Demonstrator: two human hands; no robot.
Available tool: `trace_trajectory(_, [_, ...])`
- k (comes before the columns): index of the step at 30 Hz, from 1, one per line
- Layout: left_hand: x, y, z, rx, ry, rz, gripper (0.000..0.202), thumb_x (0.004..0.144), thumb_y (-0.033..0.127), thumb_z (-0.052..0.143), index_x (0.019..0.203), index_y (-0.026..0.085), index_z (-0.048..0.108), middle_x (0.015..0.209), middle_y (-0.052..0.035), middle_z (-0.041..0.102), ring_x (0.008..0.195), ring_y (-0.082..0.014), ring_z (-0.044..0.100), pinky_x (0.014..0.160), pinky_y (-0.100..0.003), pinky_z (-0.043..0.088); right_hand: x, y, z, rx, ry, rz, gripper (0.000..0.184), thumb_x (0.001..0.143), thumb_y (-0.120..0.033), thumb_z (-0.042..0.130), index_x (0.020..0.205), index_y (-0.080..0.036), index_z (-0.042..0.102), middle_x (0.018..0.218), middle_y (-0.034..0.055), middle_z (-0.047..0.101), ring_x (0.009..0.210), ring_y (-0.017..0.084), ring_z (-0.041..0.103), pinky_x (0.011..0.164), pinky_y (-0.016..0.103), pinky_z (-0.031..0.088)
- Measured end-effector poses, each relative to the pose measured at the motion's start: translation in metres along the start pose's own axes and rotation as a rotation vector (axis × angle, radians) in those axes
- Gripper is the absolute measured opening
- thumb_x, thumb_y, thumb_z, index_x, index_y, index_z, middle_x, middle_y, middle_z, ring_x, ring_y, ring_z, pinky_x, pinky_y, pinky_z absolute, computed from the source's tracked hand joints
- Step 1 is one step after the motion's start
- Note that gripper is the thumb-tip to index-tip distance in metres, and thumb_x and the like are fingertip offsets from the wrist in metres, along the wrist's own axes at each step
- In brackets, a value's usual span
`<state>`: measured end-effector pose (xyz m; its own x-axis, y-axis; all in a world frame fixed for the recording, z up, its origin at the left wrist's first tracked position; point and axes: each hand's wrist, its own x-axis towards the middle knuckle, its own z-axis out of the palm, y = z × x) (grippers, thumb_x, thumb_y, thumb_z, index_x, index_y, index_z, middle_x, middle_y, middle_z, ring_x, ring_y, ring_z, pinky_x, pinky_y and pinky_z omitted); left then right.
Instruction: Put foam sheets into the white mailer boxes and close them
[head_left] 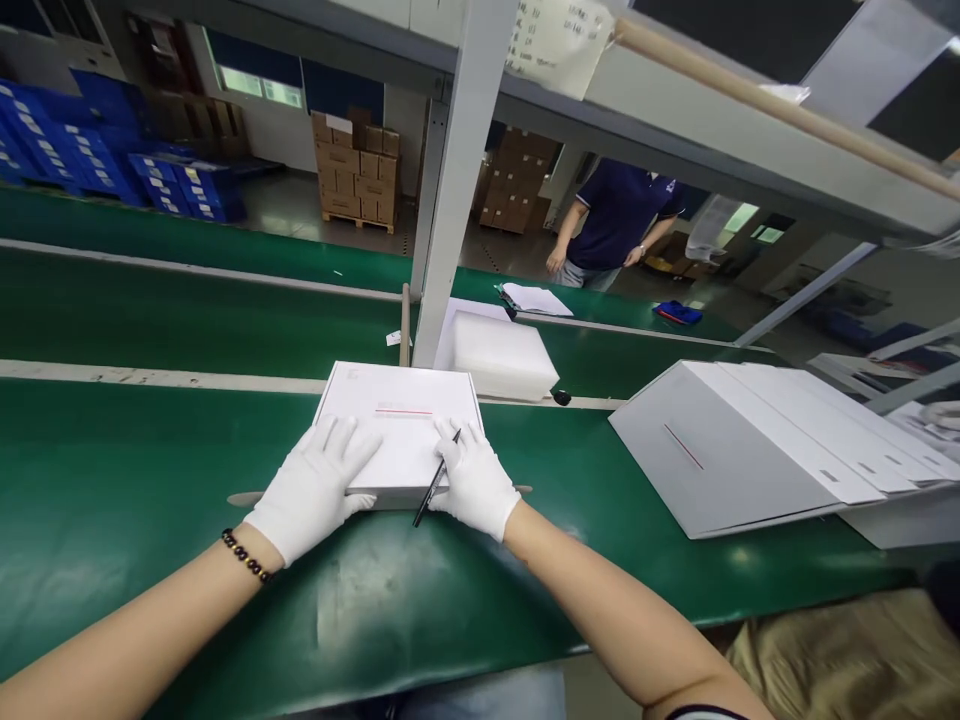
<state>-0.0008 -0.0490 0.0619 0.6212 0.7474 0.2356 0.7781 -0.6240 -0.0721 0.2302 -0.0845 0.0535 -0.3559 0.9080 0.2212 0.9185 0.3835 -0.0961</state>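
A flat white cardboard box (397,450) with a thin red line on its lid lies on the green bench in front of me. My left hand (311,487), in a white glove, rests on its near left corner with the fingers spread across the lid. On the near right side my gloved right hand (476,480) presses against the box. A black pen (436,480) is held between its thumb and fingers, tilted. Small flaps stick out from the box's base at both sides.
Several large white boxes (727,450) stand in a row on the right. White foam sheets (502,355) lie behind my box, beside a grey upright post (461,190). A shelf spans overhead. Across the bench stands a person in a dark shirt (619,220), near papers (536,299).
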Motion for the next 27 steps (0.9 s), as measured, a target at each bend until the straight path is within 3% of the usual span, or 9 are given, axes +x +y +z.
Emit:
trace_trajectory(6, [-0.014, -0.002, -0.004, 0.001, 0.017, -0.072, 0.08, 0.067, 0.051, 0.075, 0.136, 0.018, 0.054, 0.148, -0.0213, 0.039, 0.139, -0.0468, 0.026, 0.111, -0.069, 0.009, -0.015, 0.005, 0.002, 0.158, 0.118, -0.047, 0.057, 0.06, -0.044, 0.082, 0.103, -0.018, 0.057, 0.137, 0.0181, 0.05, 0.128, 0.035, 0.043, 0.105, 0.051, 0.039])
trace_trajectory(9, [-0.037, -0.01, -0.006, -0.193, 0.109, -0.338, 0.104, 0.063, 0.066, 0.069, 0.145, 0.01, 0.039, 0.156, -0.0249, 0.02, 0.143, -0.0492, 0.006, 0.11, -0.07, 0.001, -0.046, 0.01, 0.008, 0.381, 0.354, 0.125, 0.046, 0.065, -0.044, 0.077, 0.099, -0.023, 0.054, 0.131, 0.0122, 0.056, 0.126, 0.031, 0.047, 0.11, 0.052, 0.033])
trace_trajectory(11, [-0.055, -0.014, -0.008, -0.522, 0.124, -0.62, 0.105, 0.073, 0.069, 0.054, 0.151, 0.005, 0.023, 0.158, -0.0238, 0.012, 0.146, -0.0425, 0.004, 0.115, -0.063, 0.005, -0.068, 0.007, 0.017, 0.633, 0.581, 0.415, 0.039, 0.068, -0.046, 0.072, 0.09, -0.024, 0.049, 0.128, 0.0112, 0.057, 0.126, 0.03, 0.047, 0.111, 0.055, 0.03])
trace_trajectory(13, [-0.068, -0.012, -0.009, -0.974, 0.04, -0.806, 0.094, 0.082, 0.066, 0.045, 0.151, 0.006, 0.024, 0.158, -0.0191, 0.019, 0.146, -0.0354, 0.016, 0.118, -0.053, 0.017, -0.086, -0.005, 0.028, 1.017, 0.669, 0.672, 0.039, 0.069, -0.049, 0.069, 0.083, -0.024, 0.042, 0.122, 0.0102, 0.059, 0.121, 0.028, 0.052, 0.105, 0.053, 0.037])
trace_trajectory(16, [-0.077, -0.003, -0.011, -1.536, -0.129, -0.844, 0.076, 0.077, 0.058, 0.061, 0.138, 0.015, 0.049, 0.146, -0.0133, 0.046, 0.135, -0.0301, 0.042, 0.111, -0.038, 0.04, -0.099, -0.027, 0.036, 1.559, 0.54, 0.807, 0.043, 0.067, -0.05, 0.071, 0.082, -0.025, 0.04, 0.1, 0.0034, 0.063, 0.099, 0.022, 0.062, 0.089, 0.042, 0.049])
trace_trajectory(18, [-0.077, 0.003, -0.007, -1.659, -0.153, -0.824, 0.068, 0.071, 0.053, 0.07, 0.128, 0.017, 0.057, 0.137, -0.0116, 0.056, 0.13, -0.0286, 0.05, 0.104, -0.033, 0.048, -0.1, -0.036, 0.037, 1.652, 0.483, 0.808, 0.044, 0.065, -0.047, 0.074, 0.082, -0.025, 0.041, 0.089, -0.001, 0.062, 0.088, 0.019, 0.063, 0.082, 0.036, 0.051])
trace_trajectory(20, [-0.074, 0.005, 0.003, -1.575, -0.112, -0.759, 0.066, 0.073, 0.054, 0.067, 0.127, 0.018, 0.056, 0.136, -0.0108, 0.058, 0.131, -0.0274, 0.048, 0.107, -0.034, 0.045, -0.095, -0.037, 0.039, 1.512, 0.476, 0.832, 0.042, 0.065, -0.045, 0.073, 0.083, -0.024, 0.042, 0.083, -0.0025, 0.06, 0.081, 0.017, 0.061, 0.078, 0.033, 0.05])
trace_trajectory(23, [-0.066, -0.001, 0.025, -1.171, -0.087, -0.76, 0.066, 0.08, 0.055, 0.053, 0.133, 0.016, 0.05, 0.136, -0.013, 0.057, 0.131, -0.0312, 0.047, 0.113, -0.046, 0.034, -0.083, -0.027, 0.044, 1.174, 0.446, 0.906, 0.037, 0.066, -0.04, 0.069, 0.084, -0.024, 0.041, 0.077, -0.0031, 0.059, 0.073, 0.017, 0.059, 0.072, 0.032, 0.048])
trace_trajectory(27, [-0.056, -0.017, 0.048, -0.726, -0.158, -0.834, 0.07, 0.08, 0.056, 0.045, 0.132, 0.01, 0.052, 0.134, -0.0188, 0.057, 0.133, -0.041, 0.042, 0.106, -0.053, 0.039, -0.073, -0.007, 0.05, 0.89, 0.319, 0.888, 0.034, 0.066, -0.035, 0.068, 0.084, -0.025, 0.041, 0.074, -0.0038, 0.059, 0.068, 0.018, 0.057, 0.064, 0.029, 0.045])
